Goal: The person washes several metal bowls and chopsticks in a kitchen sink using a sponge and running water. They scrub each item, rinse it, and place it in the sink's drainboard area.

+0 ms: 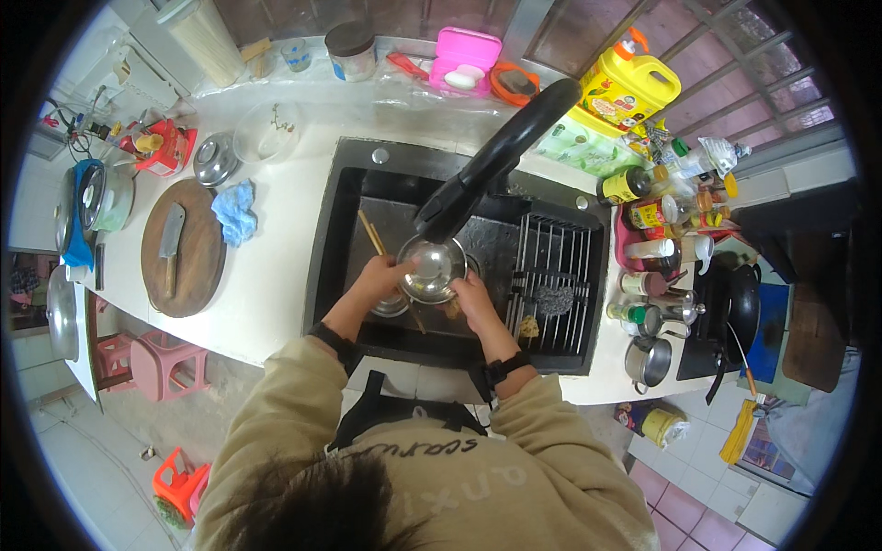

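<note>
A shiny stainless steel bowl (433,267) is held between my two hands under the black faucet head (441,213). My left hand (386,277) grips its left side, thumb on the rim. Its lower right rim is in my right hand (474,297). Chopsticks (373,233) run slantwise past my left hand; whether it holds them I cannot tell. Below, a second metal bowl (389,306) sits in the black sink (365,344), partly covered by my left hand. A yellowish piece (451,310), its kind unclear, shows beside my right fingers.
A wire rack (544,241) in the sink's right side carries a steel wool scrubber (553,300) and a yellowish scrap (529,326). A cleaver (173,241) lies on a round wooden board (200,275) beside a blue cloth (236,212). Sauce bottles (648,213) crowd the right counter.
</note>
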{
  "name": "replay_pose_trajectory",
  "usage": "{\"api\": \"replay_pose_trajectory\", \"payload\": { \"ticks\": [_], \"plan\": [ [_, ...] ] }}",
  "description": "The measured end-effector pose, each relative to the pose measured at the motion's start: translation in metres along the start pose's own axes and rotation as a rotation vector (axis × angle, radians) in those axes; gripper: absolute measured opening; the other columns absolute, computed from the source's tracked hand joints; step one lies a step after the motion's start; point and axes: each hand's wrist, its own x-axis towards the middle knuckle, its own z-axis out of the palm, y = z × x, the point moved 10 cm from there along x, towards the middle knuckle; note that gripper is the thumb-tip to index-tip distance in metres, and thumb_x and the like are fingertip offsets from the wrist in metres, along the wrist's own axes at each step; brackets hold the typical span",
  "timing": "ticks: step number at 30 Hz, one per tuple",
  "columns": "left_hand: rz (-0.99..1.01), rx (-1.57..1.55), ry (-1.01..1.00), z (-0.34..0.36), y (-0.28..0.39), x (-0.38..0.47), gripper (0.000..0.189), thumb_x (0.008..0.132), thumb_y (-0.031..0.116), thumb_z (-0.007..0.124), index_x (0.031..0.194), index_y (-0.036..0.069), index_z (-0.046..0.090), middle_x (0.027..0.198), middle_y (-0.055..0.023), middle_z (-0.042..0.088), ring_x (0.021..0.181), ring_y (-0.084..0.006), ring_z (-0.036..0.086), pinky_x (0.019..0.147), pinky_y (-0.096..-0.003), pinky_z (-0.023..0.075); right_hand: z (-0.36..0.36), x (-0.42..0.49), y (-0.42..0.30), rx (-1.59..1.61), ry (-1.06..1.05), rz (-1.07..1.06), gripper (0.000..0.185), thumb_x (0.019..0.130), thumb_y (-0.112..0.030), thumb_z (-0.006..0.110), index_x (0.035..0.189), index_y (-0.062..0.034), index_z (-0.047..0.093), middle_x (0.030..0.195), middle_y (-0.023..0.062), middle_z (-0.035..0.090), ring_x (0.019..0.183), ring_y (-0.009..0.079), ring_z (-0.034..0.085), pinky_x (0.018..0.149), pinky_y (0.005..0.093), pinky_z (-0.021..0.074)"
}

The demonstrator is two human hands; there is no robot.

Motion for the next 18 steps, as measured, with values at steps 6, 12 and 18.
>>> {"api": "replay_pose_trajectory", "payload": {
  "ticks": [6, 12, 18],
  "plan": [
    [0.236, 0.016, 0.114, -0.003, 0.004, 0.018, 0.037, 0.078, 0.015, 0.064, 0.107, -0.009, 0.06, 0.098, -0.0287, 0.066, 0.092, -0.0344, 0.066, 0.079, -0.0396, 0.0505, -0.027, 0.008, -0.01, -0.458, 0.219, -0.077, 0.043, 0.091, -0.024, 0.055, 0.125, 0.0017, 0.05, 0.117, 0.0194, 0.06, 0.11, 0.0313, 0.057, 0.095, 0.0388, 0.0439],
    [0.25, 0.693, 0.198, 0.012, 0.01, 0.019, 0.026, 0.079, 0.015, 0.061, 0.099, -0.002, 0.061, 0.096, -0.0254, 0.065, 0.094, -0.0406, 0.064, 0.082, -0.0435, 0.0527, 0.035, -0.015, -0.091, -0.642, -0.052, -0.546, 0.056, 0.09, -0.021, 0.058, 0.141, -0.0077, 0.041, 0.133, 0.0208, 0.048, 0.127, 0.0346, 0.043, 0.107, 0.0407, 0.033],
    [0.356, 0.924, 0.214, 0.031, 0.039, -0.005, 0.02, 0.083, 0.011, 0.055, 0.098, 0.001, 0.063, 0.096, -0.022, 0.065, 0.09, -0.0356, 0.066, 0.076, -0.0406, 0.0544, 0.102, -0.031, -0.106, -1.508, -0.059, -0.769, 0.036, 0.081, -0.015, 0.064, 0.116, -0.0113, 0.057, 0.122, 0.0163, 0.058, 0.111, 0.0368, 0.056, 0.093, 0.0466, 0.0433]
  ]
}}
